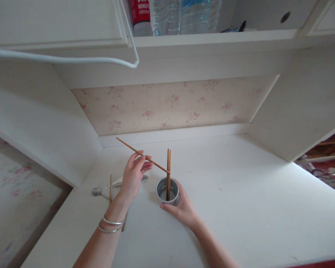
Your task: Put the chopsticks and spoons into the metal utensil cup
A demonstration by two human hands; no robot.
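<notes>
My left hand [134, 176] pinches a wooden chopstick [128, 148] near its middle and holds it slanted, its lower tip close to the rim of a small metal holder [161, 193]. Two chopsticks [169, 163] stand upright inside that holder. My right hand [181, 208] wraps around the holder's near right side and steadies it on the white desk [240, 186]. Another chopstick [110, 188] lies on the desk behind my left wrist, partly hidden by it. Two silver bangles sit on that wrist.
A metal spoon [96, 191] lies on the desk left of my left hand. A floral back panel [170, 104] closes the alcove. Above, a shelf holds water bottles [184, 15] and a red-labelled container [139, 15]. A white cable [72, 59] hangs across the upper left.
</notes>
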